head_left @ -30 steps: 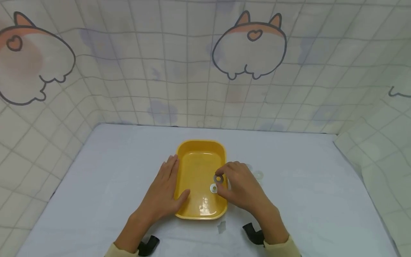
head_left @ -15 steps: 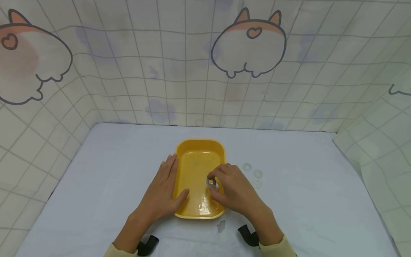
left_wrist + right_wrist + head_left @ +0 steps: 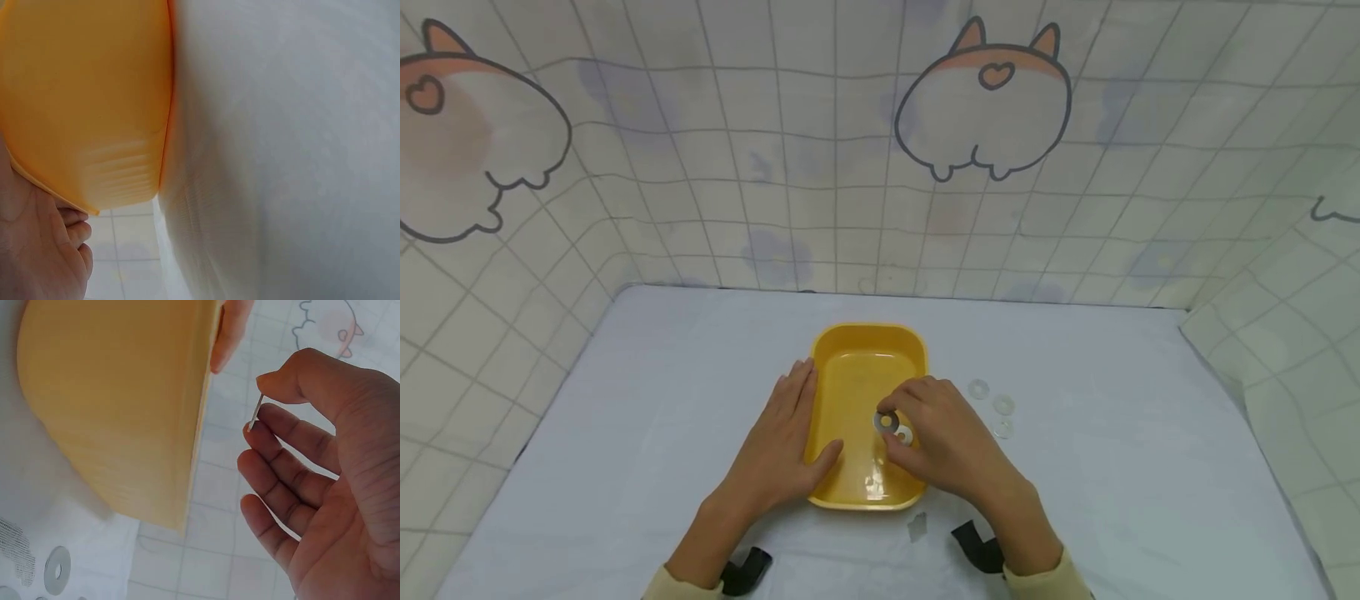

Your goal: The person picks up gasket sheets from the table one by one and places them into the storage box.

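A yellow tray [image 3: 865, 350] sits mid-table. My left hand [image 3: 790, 417] lies flat along its left rim, thumb hooked over the edge; the left wrist view shows the palm [image 3: 37, 250] against the tray's wall [image 3: 81, 100]. My right hand [image 3: 891, 427] hovers over the tray's inside and pinches a metal washer [image 3: 886, 422] between thumb and forefinger. In the right wrist view that washer [image 3: 255, 412] shows edge-on beside the tray's outer wall [image 3: 112, 412]. A second washer [image 3: 904, 435] lies in the tray just beneath.
Three loose washers [image 3: 1002, 407] lie on the white cloth right of the tray; one washer [image 3: 57, 570] shows in the right wrist view. A small grey scrap [image 3: 917, 527] lies near the tray's front. Patterned cloth walls close in the table [image 3: 1112, 433] on three sides.
My right hand has carried the pinched washer leftward from the tray's right rim to over its inside, uncovering the washers on the cloth. The left hand has stayed put.
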Tool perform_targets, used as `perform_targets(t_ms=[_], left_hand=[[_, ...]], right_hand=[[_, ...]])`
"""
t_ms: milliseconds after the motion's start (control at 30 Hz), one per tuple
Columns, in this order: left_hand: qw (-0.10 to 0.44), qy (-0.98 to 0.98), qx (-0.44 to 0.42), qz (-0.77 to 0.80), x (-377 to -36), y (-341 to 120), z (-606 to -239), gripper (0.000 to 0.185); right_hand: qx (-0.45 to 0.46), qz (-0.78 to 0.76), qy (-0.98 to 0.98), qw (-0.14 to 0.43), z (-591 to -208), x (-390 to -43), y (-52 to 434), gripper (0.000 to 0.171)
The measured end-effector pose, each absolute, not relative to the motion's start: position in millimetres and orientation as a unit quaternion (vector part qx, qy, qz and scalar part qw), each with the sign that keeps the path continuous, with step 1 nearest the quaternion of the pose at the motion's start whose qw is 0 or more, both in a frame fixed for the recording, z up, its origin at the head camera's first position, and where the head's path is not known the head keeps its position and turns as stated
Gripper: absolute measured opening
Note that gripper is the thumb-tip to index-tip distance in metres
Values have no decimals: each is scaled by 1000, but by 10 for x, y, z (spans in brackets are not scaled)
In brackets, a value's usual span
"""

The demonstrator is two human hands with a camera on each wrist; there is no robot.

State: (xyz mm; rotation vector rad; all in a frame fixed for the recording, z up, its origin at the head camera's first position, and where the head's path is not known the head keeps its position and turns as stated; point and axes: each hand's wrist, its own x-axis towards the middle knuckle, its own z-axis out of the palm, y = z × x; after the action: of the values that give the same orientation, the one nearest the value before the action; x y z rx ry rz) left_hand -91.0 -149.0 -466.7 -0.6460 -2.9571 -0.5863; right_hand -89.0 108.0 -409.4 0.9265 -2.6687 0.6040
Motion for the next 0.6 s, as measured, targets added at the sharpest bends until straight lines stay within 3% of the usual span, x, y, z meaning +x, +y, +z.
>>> perform_targets(t_ms=[600], left_hand=[[23, -960, -211, -184, -909, -1494, -4636, 98]], right_hand=[[349, 178, -918, 60, -3938, -1003, 987, 18]])
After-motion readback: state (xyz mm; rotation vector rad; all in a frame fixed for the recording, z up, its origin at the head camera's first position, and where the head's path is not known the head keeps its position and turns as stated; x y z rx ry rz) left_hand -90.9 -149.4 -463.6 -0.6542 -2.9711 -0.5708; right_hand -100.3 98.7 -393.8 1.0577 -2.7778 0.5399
